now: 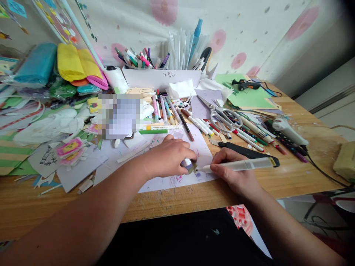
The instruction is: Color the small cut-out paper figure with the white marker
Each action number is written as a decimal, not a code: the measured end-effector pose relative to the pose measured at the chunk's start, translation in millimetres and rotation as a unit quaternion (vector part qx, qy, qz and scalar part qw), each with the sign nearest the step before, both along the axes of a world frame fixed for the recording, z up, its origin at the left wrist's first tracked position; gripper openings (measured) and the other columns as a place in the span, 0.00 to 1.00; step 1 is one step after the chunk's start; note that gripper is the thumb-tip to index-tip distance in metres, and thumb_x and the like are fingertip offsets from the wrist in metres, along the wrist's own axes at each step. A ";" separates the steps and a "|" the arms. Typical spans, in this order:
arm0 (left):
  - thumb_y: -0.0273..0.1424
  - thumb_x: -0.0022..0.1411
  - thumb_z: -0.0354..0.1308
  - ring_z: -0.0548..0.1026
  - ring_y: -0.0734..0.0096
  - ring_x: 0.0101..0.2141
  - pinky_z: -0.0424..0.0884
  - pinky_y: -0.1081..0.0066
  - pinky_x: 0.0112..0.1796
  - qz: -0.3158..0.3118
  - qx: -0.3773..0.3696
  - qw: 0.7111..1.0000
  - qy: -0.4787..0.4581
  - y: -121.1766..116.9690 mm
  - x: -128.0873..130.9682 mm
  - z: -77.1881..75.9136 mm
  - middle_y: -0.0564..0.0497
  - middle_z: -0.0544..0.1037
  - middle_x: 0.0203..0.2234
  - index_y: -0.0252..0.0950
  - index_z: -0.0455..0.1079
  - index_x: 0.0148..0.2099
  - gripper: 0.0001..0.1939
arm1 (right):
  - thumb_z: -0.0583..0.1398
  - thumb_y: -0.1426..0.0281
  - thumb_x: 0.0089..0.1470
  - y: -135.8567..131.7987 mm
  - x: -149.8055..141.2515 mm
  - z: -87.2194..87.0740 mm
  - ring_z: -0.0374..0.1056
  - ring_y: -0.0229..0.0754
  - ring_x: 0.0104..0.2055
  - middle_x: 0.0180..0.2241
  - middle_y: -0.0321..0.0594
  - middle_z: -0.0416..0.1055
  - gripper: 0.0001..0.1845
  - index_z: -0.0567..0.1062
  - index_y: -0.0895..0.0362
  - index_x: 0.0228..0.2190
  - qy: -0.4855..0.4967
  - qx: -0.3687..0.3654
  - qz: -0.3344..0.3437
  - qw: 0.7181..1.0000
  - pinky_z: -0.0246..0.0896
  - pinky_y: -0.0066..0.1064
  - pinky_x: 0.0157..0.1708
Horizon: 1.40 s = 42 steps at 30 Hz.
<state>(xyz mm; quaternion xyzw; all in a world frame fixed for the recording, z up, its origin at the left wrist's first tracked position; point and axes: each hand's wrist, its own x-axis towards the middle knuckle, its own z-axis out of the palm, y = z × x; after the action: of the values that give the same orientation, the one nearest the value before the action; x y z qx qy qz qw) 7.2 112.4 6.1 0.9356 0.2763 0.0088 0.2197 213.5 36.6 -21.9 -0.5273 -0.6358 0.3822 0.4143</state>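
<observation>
My left hand is closed over the white paper, fingers curled down round a small rounded piece. White, purple and olive show on that piece; its kind I cannot make out. My right hand grips a white marker with an olive-yellow end, held nearly level. Its tip points left and is at or very near the small piece; whether they touch I cannot tell. Beneath both lies a white paper sheet with pink and purple colour marks. Just behind my right hand rests a black-handled craft knife.
Large scissors lie among many loose markers. A white glue gun with a black cord is at the right. Paper scraps and flower cut-outs cover the left. A pixelated phone-like object stands behind my left arm. The table's front edge is close.
</observation>
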 end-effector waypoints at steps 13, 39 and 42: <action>0.32 0.54 0.61 0.70 0.65 0.38 0.53 0.64 0.41 -0.005 -0.002 1.000 0.002 1.7 -0.2 -0.8 0.54 0.72 0.31 0.45 0.74 0.39 0.08 | 0.63 0.63 0.50 -0.2 2.2 -3.8 0.60 0.36 0.24 0.23 0.34 0.66 0.11 0.70 0.55 0.23 0.005 0.010 0.009 1.000 0.52 0.28 0.23; 0.31 0.54 0.60 0.69 0.66 0.38 0.54 0.64 0.43 0.004 -0.026 0.999 0.020 1.3 0.5 2.7 0.54 0.73 0.32 0.44 0.73 0.42 0.11 | 0.62 0.65 0.49 0.3 1.1 -3.5 0.59 0.36 0.23 0.22 0.33 0.65 0.10 0.68 0.55 0.22 0.003 0.007 0.021 1.000 0.53 0.28 0.23; 0.32 0.54 0.61 0.69 0.66 0.38 0.54 0.63 0.44 0.006 -0.025 0.999 0.023 1.2 0.6 3.0 0.54 0.73 0.32 0.44 0.74 0.42 0.11 | 0.62 0.65 0.49 0.8 1.0 -4.3 0.59 0.36 0.24 0.22 0.33 0.66 0.10 0.68 0.55 0.22 0.003 0.011 0.006 1.000 0.53 0.28 0.23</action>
<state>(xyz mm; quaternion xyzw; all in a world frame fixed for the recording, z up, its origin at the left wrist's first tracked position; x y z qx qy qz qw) 7.8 113.6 9.1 0.9282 0.2868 -0.0186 0.2365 214.4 37.5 -26.2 -0.5177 -0.6417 0.3789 0.4203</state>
